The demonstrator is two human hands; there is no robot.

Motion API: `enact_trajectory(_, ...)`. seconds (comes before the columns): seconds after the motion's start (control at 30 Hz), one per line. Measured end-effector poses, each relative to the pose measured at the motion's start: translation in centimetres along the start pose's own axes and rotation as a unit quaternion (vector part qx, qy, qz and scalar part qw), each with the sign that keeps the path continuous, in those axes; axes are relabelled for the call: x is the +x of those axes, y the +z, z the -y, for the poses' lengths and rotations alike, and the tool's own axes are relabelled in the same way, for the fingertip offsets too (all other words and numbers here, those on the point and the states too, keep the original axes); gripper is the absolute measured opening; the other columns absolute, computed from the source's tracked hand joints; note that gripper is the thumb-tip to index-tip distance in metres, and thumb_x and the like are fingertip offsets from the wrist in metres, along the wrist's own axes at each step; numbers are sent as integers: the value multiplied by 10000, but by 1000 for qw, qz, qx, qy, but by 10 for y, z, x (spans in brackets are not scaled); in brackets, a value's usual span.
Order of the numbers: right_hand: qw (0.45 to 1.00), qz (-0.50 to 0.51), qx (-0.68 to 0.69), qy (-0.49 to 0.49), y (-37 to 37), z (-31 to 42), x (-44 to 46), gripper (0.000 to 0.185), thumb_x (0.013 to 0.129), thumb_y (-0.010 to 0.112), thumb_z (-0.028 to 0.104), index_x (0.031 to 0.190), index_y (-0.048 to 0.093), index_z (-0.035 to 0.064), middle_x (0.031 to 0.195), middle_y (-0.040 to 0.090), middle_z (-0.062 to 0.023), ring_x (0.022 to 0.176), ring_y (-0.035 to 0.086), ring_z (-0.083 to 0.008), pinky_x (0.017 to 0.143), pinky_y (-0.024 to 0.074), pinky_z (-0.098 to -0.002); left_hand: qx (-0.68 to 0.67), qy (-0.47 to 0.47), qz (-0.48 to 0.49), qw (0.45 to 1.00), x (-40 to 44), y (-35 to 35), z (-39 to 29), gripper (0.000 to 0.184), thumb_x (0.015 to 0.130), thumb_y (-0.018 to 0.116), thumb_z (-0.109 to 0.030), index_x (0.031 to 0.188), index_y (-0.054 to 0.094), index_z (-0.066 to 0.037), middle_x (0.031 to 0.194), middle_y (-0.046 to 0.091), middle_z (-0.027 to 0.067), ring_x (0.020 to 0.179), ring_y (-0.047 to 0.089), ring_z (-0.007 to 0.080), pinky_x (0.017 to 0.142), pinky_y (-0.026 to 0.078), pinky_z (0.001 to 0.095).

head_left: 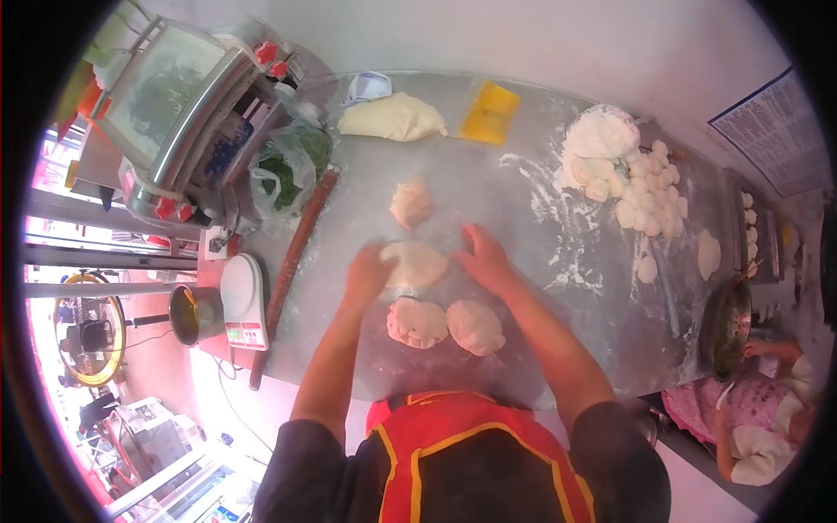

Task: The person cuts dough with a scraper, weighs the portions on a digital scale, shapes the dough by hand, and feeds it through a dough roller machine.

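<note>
A flattened oval piece of dough (417,265) lies on the metal table in front of me. My left hand (370,274) is closed at its left end, the fingertips partly hidden against the dough. To the right, my right hand (485,259) is held apart from the dough, fingers spread and holding nothing. Just beyond is a smaller rough lump of dough (411,203). Nearer my body sit two rounded dough balls, a creased left one (417,323) and a smoother right one (475,328), side by side.
A large dough slab (394,118) and a yellow packet (489,112) lie at the back. Left are a long rolling pin (296,261), a scale (243,296) and a dough machine (187,105). Right are floury dough pieces (649,196), a pan (725,327) and another person (741,418).
</note>
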State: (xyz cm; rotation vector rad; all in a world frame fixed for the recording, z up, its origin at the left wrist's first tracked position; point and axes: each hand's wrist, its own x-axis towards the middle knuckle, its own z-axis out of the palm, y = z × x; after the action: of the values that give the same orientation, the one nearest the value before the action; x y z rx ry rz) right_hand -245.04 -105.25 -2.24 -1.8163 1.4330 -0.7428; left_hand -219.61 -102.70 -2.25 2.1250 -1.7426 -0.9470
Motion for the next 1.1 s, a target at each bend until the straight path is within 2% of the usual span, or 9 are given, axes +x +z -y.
enact_trajectory(0.13, 987, -73, -54, -134, 43, 23, 80, 547, 673, 698, 92, 1186, 511, 58, 1272, 483, -154, 1250, 390, -348, 1035, 339, -407, 36, 23, -182, 982, -24, -23, 22, 523, 827, 631, -276, 1245, 492, 6, 1144, 556, 203, 1089, 507, 379, 925, 416, 436)
enact_trajectory(0.2, 966, 20, -92, -239, 59, 8, 108, 522, 651, 704, 67, 1144, 532, 85, 1245, 502, -130, 1218, 410, -366, 996, 382, -425, -9, 70, -240, 968, -32, -16, 24, 495, 834, 626, -235, 1234, 488, 22, 1130, 548, 205, 1072, 508, 371, 920, 415, 434)
enact_trajectory(0.3, 962, 73, -143, -222, 42, 17, 111, 520, 646, 738, 134, 1128, 546, 137, 1109, 551, -108, 1051, 512, -339, 930, 400, -443, -94, 67, -229, 967, -50, -16, 8, 433, 852, 607, -176, 1212, 492, 34, 1122, 541, 204, 1051, 521, 335, 903, 424, 412)
enact_trajectory(0.4, 980, -55, -123, -146, -7, 31, 66, 407, 671, 732, 185, 1045, 579, 132, 1032, 581, -93, 998, 540, -331, 887, 429, -420, -116, 53, -197, 972, -62, -18, -9, 377, 872, 581, -133, 1201, 498, 32, 1115, 547, 196, 1022, 539, 301, 869, 447, 380)
enact_trajectory(0.6, 958, -12, -204, 202, -128, -6, -66, 376, 814, 627, 290, 1150, 579, 130, 1136, 576, -105, 1038, 531, -328, 875, 423, -428, -148, 141, -156, 966, -59, 0, -47, 331, 880, 562, -72, 1190, 501, 29, 1130, 553, 178, 975, 568, 280, 810, 478, 354)
enact_trajectory(0.7, 900, -86, -358, 233, -110, -47, -113, 377, 851, 593, 277, 1189, 561, 111, 1233, 516, -160, 1145, 469, -354, 966, 361, -457, -152, 192, -143, 959, -49, 16, -63, 320, 876, 560, -46, 1183, 506, 27, 1149, 551, 171, 982, 571, 281, 806, 482, 357)
enact_trajectory(0.8, 912, -218, -334, 96, -84, -89, -103, 383, 875, 552, 295, 1217, 545, 120, 1261, 507, -122, 1201, 432, -325, 963, 343, -501, -157, 211, -125, 957, -47, 23, -74, 316, 868, 559, -19, 1177, 508, 27, 1159, 549, 170, 989, 572, 282, 803, 488, 355)
enact_trajectory(1.0, 823, -320, -446, 146, -153, -144, -11, 431, 908, 513, 326, 1250, 499, 64, 1342, 440, -161, 1286, 353, -365, 1017, 291, -512, -148, 201, -117, 961, -47, 25, -69, 317, 851, 561, 12, 1165, 515, 27, 1149, 555, 169, 987, 572, 276, 796, 496, 341)
enact_trajectory(1.1, 848, -367, -342, 171, -167, -172, -1, 454, 893, 531, 307, 1248, 488, 28, 1356, 423, -179, 1290, 339, -386, 997, 314, -517, -144, 201, -116, 962, -48, 20, -64, 324, 845, 558, 21, 1166, 516, 27, 1143, 558, 165, 984, 573, 274, 797, 495, 337)
